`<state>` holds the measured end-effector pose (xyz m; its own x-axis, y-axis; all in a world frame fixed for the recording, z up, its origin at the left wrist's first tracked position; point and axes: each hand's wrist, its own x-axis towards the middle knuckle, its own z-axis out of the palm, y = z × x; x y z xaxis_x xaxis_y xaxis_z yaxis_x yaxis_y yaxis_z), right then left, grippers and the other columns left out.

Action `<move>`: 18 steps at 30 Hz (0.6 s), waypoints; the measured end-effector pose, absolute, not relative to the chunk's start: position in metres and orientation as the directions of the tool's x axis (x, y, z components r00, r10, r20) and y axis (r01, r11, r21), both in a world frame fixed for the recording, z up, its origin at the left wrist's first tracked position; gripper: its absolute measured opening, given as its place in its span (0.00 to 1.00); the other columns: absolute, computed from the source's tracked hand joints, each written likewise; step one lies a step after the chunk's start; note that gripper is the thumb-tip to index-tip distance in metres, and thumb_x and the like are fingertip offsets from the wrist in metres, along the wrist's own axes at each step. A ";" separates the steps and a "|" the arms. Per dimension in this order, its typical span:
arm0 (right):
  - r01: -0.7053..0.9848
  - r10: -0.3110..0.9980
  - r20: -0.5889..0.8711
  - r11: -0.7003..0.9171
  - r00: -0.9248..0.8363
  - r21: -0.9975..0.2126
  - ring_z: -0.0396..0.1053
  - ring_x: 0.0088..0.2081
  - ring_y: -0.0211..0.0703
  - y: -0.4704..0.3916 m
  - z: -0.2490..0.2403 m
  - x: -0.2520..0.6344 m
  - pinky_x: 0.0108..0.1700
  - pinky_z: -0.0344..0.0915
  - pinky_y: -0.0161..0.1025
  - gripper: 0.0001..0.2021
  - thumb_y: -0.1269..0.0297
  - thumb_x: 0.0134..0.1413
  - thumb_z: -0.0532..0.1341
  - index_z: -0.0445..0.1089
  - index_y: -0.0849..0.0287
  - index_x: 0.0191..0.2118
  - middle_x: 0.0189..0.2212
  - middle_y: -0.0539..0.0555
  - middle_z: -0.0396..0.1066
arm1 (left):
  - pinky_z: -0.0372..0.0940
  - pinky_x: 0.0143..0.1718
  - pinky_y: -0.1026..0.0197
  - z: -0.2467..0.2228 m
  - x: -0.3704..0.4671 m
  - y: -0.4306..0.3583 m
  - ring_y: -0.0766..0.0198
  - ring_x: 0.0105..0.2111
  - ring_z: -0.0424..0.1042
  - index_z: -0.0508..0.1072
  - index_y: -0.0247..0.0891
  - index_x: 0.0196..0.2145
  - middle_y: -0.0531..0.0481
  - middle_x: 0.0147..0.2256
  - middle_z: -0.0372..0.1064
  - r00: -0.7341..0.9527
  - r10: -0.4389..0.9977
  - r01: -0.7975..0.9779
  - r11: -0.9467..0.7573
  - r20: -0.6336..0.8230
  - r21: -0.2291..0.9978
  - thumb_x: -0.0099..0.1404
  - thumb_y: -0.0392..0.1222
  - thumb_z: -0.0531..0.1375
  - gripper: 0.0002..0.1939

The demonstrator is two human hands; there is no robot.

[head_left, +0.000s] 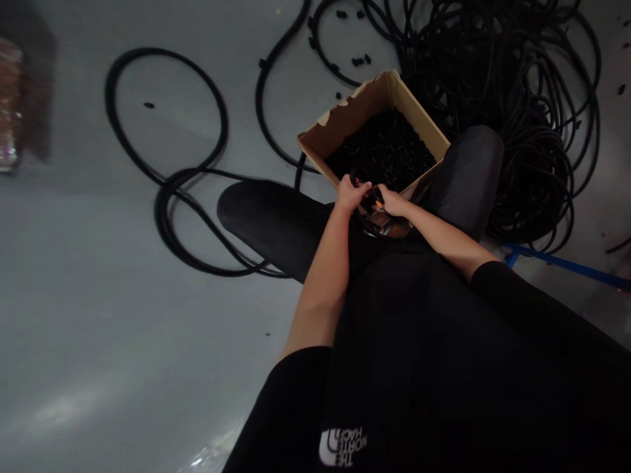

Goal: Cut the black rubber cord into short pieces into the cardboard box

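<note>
Black shirt (419, 368) sits nearest, then the left hand (351, 195) pinches what seems black hose (353, 176) and the right hand (392, 201) grips an orange-marked tool (379, 203) by the box (421, 112), with many bits (389, 148) already in, while a big hose pile (530, 190) lies far right, still long.

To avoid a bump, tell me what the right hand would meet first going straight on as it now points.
Most likely the left hand: the right hand points toward it at the near edge of the cardboard box. Depth is unclear there, so they may not line up exactly.
</note>
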<state>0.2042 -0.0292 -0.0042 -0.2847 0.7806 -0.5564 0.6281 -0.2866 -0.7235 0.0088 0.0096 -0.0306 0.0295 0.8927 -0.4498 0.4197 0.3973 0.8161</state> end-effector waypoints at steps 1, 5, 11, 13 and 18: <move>0.620 0.791 -0.543 -0.281 -0.282 -0.732 0.83 0.59 0.61 -0.027 -0.003 0.204 0.68 0.78 0.53 0.34 0.71 0.61 0.76 0.71 0.62 0.71 0.57 0.64 0.85 | 0.75 0.41 0.53 -0.029 0.009 0.010 0.54 0.34 0.83 0.64 0.46 0.42 0.55 0.32 0.69 -0.028 0.889 0.404 0.429 -0.458 0.808 0.69 0.46 0.77 0.23; 0.564 0.850 -0.447 -0.233 -0.278 -0.792 0.79 0.70 0.63 -0.021 -0.005 0.207 0.76 0.73 0.59 0.36 0.77 0.59 0.71 0.69 0.64 0.72 0.70 0.72 0.78 | 0.74 0.39 0.58 -0.020 0.010 0.013 0.59 0.34 0.81 0.61 0.47 0.43 0.57 0.33 0.70 -0.164 0.858 0.280 0.514 -0.487 0.811 0.68 0.44 0.78 0.26; 0.555 0.877 -0.395 -0.191 -0.274 -0.810 0.78 0.70 0.62 -0.018 -0.012 0.208 0.78 0.72 0.60 0.36 0.77 0.61 0.68 0.70 0.67 0.76 0.70 0.72 0.79 | 0.71 0.35 0.60 -0.016 0.011 0.015 0.61 0.30 0.78 0.60 0.48 0.42 0.61 0.29 0.65 -0.270 0.848 0.209 0.515 -0.457 0.831 0.65 0.45 0.79 0.29; 0.552 0.880 -0.390 -0.191 -0.269 -0.812 0.80 0.67 0.58 -0.016 -0.012 0.207 0.76 0.74 0.57 0.34 0.78 0.65 0.65 0.72 0.67 0.76 0.66 0.69 0.80 | 0.74 0.38 0.58 -0.014 0.009 0.015 0.58 0.32 0.79 0.59 0.48 0.41 0.61 0.30 0.65 -0.329 0.836 0.265 0.528 -0.439 0.807 0.65 0.42 0.78 0.28; 0.661 0.895 -0.305 -0.017 -0.324 -0.750 0.73 0.78 0.61 -0.016 0.004 0.214 0.84 0.65 0.63 0.35 0.78 0.69 0.63 0.76 0.61 0.78 0.75 0.68 0.76 | 0.77 0.59 0.46 -0.005 0.001 0.015 0.45 0.46 0.82 0.59 0.49 0.38 0.54 0.34 0.66 -0.368 0.859 0.477 0.503 -0.356 0.721 0.63 0.32 0.76 0.27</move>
<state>0.2136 -0.0158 0.0041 -0.3238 0.8955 -0.3054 0.6609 -0.0169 -0.7503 0.0015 0.0152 -0.0048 -0.3677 0.8592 -0.3556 0.4769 0.5026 0.7211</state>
